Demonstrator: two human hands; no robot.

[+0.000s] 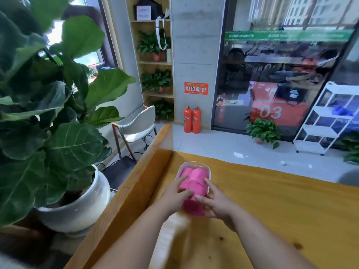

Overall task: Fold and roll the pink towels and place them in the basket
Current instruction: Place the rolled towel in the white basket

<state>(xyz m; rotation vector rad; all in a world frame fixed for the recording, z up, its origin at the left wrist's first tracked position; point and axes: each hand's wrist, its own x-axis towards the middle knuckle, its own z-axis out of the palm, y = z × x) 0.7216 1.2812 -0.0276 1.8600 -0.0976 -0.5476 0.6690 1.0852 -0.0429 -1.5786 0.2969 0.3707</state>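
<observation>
A small white plastic basket (194, 163) stands on the yellow wooden table (272, 206), near its far left corner. Rolled pink towels (198, 174) lie side by side inside it. My left hand (175, 195) and my right hand (215, 202) hold another rolled pink towel (193, 207) between them at the basket's near end. Its near end face points toward me. The fingers of both hands lie over this roll and touch the rolls behind it. The basket's near rim is hidden by the hands and the roll.
A raised wooden ledge (136, 191) borders the table's left side. Beyond it stands a large leafy plant in a white pot (81, 206). A chair (136, 129), two red fire extinguishers (192, 120) and a white shelf cart (322, 121) stand on the floor behind.
</observation>
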